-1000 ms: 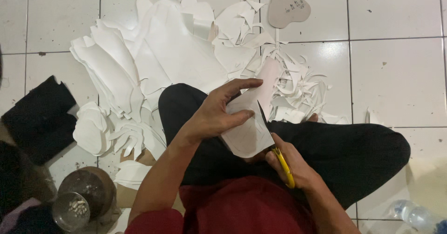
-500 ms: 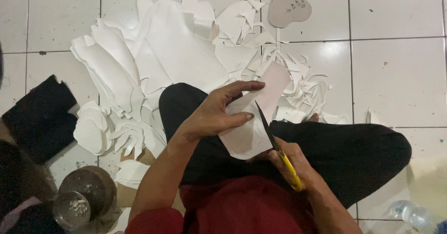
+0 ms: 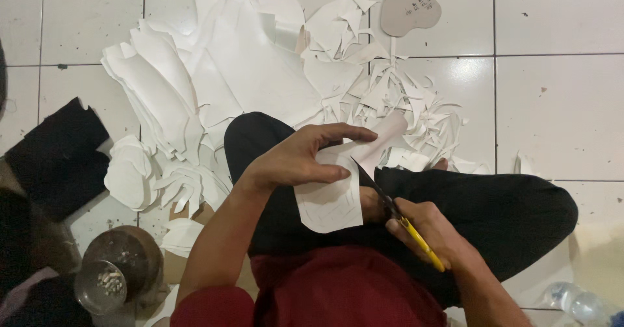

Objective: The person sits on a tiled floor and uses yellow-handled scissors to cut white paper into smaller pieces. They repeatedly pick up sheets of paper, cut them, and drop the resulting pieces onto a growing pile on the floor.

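Note:
My left hand point(image 3: 302, 156) pinches a white paper piece point(image 3: 330, 200) with a drawn outline, held above my crossed legs in black trousers. My right hand point(image 3: 430, 233) grips yellow-handled scissors point(image 3: 396, 213), whose dark blades run up along the paper's right edge into the cut. A loose strip of the same sheet sticks up past my left fingers toward the scrap pile.
A heap of white paper sheets and offcuts point(image 3: 260, 73) covers the tiled floor ahead. A brown cardboard template point(image 3: 409, 7) lies at the top right. A stack of cut white shapes point(image 3: 133, 171), a black cloth point(image 3: 58, 155) and a metal bowl point(image 3: 120, 272) sit at left.
The scissors have advanced up the paper's right edge, and my left hand has turned the piece slightly. My legs and the scrap pile stay put.

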